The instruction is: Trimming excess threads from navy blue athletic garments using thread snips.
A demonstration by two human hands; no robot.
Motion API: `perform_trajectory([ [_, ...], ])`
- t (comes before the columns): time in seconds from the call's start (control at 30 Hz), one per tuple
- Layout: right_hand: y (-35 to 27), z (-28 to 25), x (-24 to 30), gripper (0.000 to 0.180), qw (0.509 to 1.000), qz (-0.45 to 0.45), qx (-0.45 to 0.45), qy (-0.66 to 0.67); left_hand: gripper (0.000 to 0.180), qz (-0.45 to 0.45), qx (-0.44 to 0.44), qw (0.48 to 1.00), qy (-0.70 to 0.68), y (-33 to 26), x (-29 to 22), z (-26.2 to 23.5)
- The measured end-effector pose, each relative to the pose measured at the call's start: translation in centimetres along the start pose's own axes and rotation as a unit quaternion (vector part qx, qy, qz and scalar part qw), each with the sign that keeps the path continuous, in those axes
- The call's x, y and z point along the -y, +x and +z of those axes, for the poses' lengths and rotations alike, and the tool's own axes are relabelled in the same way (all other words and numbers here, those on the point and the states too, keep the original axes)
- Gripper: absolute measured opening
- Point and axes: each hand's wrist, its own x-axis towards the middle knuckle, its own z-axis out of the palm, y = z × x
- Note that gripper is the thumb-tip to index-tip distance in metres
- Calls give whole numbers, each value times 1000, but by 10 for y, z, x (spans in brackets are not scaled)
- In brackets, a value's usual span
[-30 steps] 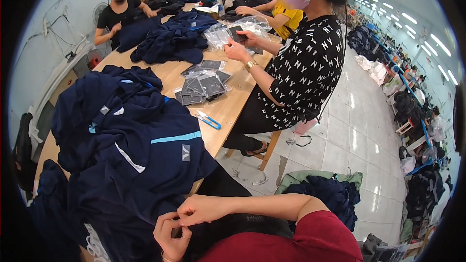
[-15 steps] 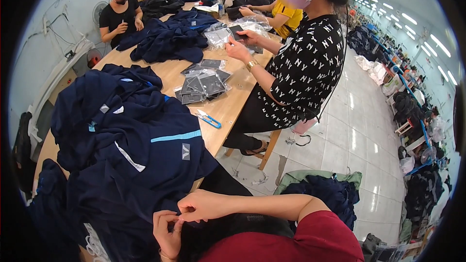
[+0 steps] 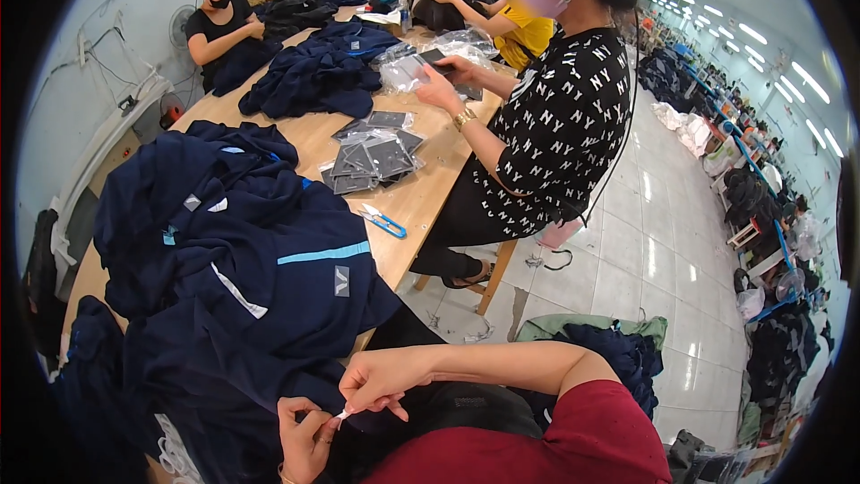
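Observation:
Close to my body, at the lower edge, both hands meet over a small white strip [image 3: 341,416]. My left hand [image 3: 306,437] pinches it from the left, and a ring shows on one finger. From the other side, the thumb and index finger of my right hand [image 3: 378,380] pinch the strip, with the other fingers curled loosely. Whether the strip is a label or a scrap of tape I cannot tell. A heap of navy garments [image 3: 296,291] with light blue stripes and grey patches spreads over the table, just beyond my hands and to their left.
Blue-handled thread snips [image 3: 386,222] lie on the wooden table [image 3: 421,206], near clear bags with dark grey contents [image 3: 372,159]. A co-worker in a patterned black shirt [image 3: 564,134] stands at the right side; others work farther back. More navy clothes [image 3: 609,354] lie on the floor.
My hands have drawn slightly apart and the white strip now shows between them. My right hand's fingers have loosened. The far-left co-worker has lowered both hands to navy cloth.

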Motion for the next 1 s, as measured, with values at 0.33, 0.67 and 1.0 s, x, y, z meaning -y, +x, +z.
perform_trajectory([
  [0.33, 9, 4, -13, 18, 869, -187, -198, -414, 9, -125, -49, 987, -87, 12, -15, 7],
  [0.67, 14, 23, -4, 12, 810, -285, -269, -436, 15, -99, -155, 978, -93, 22, -22, 13],
  [1.0, 17, 33, 5, 19, 968, -181, -151, -86, 14, -40, -209, 977, -28, 5, -14, 16],
])
